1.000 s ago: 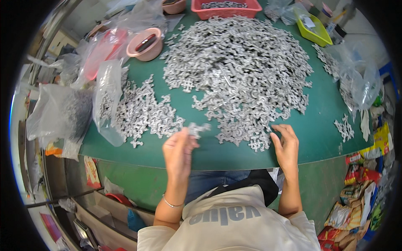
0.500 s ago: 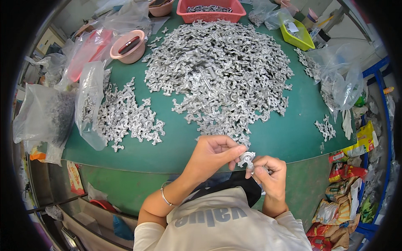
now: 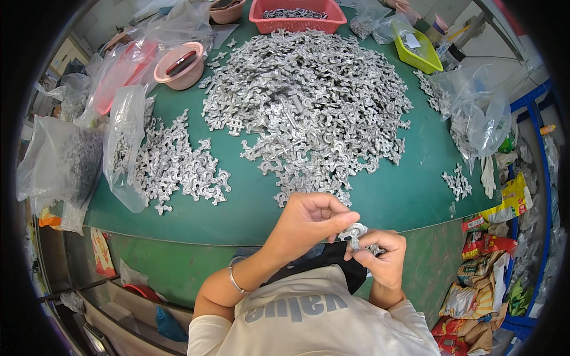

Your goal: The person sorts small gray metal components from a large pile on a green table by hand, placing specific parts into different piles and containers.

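Note:
Just past the table's near edge, my left hand [image 3: 314,222] pinches a small silver-grey metal casting [image 3: 354,232] with a curved, hooked outline. My right hand [image 3: 383,255] is closed beside it, its fingers meeting the casting's lower end. More silvery metal shows between the right fingers, too small to make out fully. Directly beyond my hands spreads a large heap of like metal castings [image 3: 309,107]. To its left lies a smaller pile of castings [image 3: 178,166], partly spilling from a clear plastic bag [image 3: 126,148].
The green table [image 3: 196,228] also bears a pink bowl [image 3: 195,77] with a dark red-handled tool, a red basket [image 3: 297,26] of metal parts and a yellow-green basket [image 3: 418,52]. Filled plastic bags [image 3: 484,124] line both sides. A blue rack [image 3: 537,136] stands at right.
The casting between my fingers has turned, and my right fingers have come up closer around its lower end. The view has shifted slightly.

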`<state>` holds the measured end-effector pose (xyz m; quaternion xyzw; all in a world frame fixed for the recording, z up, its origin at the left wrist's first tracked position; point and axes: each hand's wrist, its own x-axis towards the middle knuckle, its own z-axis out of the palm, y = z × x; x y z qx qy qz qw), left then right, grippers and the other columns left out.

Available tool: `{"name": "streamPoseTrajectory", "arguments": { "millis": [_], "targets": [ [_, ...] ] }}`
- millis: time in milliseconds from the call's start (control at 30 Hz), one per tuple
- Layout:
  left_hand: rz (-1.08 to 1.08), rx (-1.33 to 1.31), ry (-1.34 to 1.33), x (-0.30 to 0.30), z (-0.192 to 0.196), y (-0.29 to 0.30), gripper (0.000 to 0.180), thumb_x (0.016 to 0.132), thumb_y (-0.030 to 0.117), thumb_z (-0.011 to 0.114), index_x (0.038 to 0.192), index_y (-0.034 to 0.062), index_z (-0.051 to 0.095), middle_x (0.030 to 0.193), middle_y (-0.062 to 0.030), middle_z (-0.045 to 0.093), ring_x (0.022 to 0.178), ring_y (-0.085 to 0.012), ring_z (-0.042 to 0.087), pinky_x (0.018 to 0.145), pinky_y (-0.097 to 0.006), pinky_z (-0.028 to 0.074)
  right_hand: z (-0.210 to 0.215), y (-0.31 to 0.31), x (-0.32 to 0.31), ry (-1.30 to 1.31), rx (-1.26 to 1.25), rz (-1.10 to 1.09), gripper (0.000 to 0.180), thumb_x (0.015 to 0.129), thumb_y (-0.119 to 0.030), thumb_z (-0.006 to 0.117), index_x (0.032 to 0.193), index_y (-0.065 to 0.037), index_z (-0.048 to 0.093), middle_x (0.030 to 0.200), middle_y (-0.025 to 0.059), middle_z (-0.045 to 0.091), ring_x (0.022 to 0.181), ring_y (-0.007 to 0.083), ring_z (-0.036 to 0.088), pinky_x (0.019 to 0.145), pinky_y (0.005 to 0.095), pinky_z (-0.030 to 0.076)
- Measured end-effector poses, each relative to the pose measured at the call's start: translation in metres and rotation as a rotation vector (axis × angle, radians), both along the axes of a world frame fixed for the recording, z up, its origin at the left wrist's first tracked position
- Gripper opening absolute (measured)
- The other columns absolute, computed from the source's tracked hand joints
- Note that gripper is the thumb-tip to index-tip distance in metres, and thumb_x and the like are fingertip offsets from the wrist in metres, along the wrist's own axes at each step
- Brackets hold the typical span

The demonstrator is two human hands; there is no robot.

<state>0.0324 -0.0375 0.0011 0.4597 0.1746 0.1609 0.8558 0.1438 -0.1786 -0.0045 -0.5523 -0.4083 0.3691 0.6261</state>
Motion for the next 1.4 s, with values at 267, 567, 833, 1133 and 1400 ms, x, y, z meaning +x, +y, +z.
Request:
{"name": "streamPoseTrajectory", "arguments": {
  "millis": [267,567,833,1133,1400],
  "targets": [
    [-0.027,-0.005,0.039,0.002,0.000,-0.002,0.008,0.079,0.006,0.062,0.079,-0.0015,0.062,0.071,-0.0039,0.061,0.056,-0.0044,0.052,0.046,-0.017,0.040,-0.001,-0.002,-0.003,0.051,-0.033,-0.011,0.009,0.066,0.006,0.068,0.073,0.004,0.062,0.071,0.0103,0.065,0.058,0.0106,0.057,0.056,0.0233,0.044],
    [-0.039,-0.055,-0.002,0.003,-0.005,-0.004,0.009,0.080,0.009,0.062,0.079,-0.0005,0.063,0.071,-0.0028,0.060,0.057,-0.0036,0.052,0.046,-0.016,0.040,-0.005,-0.004,-0.005,-0.034,-0.025,-0.039,0.012,0.063,0.005,0.071,0.071,0.004,0.062,0.069,0.0100,0.064,0.055,0.0093,0.055,0.053,0.0220,0.042],
    [-0.028,-0.120,-0.072,0.003,-0.006,-0.006,0.014,0.080,0.005,0.061,0.091,-0.0035,0.061,0.090,-0.0068,0.059,0.073,-0.0076,0.054,0.058,-0.019,0.044,-0.009,-0.005,-0.010,-0.075,-0.016,-0.173,0.014,0.062,0.002,0.073,0.068,0.001,0.061,0.062,0.0068,0.061,0.051,0.0094,0.053,0.050,0.0222,0.041],
    [0.025,0.060,-0.100,-0.010,-0.002,-0.019,0.025,0.077,-0.005,0.061,0.101,-0.0051,0.057,0.098,-0.0078,0.057,0.083,-0.0118,0.056,0.070,-0.025,0.047,-0.010,0.003,-0.015,0.082,0.129,-0.298,0.020,0.074,-0.013,0.069,0.074,0.003,0.057,0.065,0.0065,0.057,0.053,0.0073,0.048,0.049,0.0204,0.037],
    [0.001,0.007,-0.062,-0.014,0.008,-0.021,0.024,0.074,-0.007,0.063,0.098,-0.0090,0.057,0.087,-0.0125,0.061,0.077,-0.0135,0.060,0.068,-0.024,0.049,0.006,0.003,0.000,0.116,0.091,-0.102,0.025,0.086,-0.018,0.056,0.091,0.007,0.058,0.070,0.0070,0.054,0.048,0.0037,0.040,0.043,0.0182,0.028]
  ]
}}
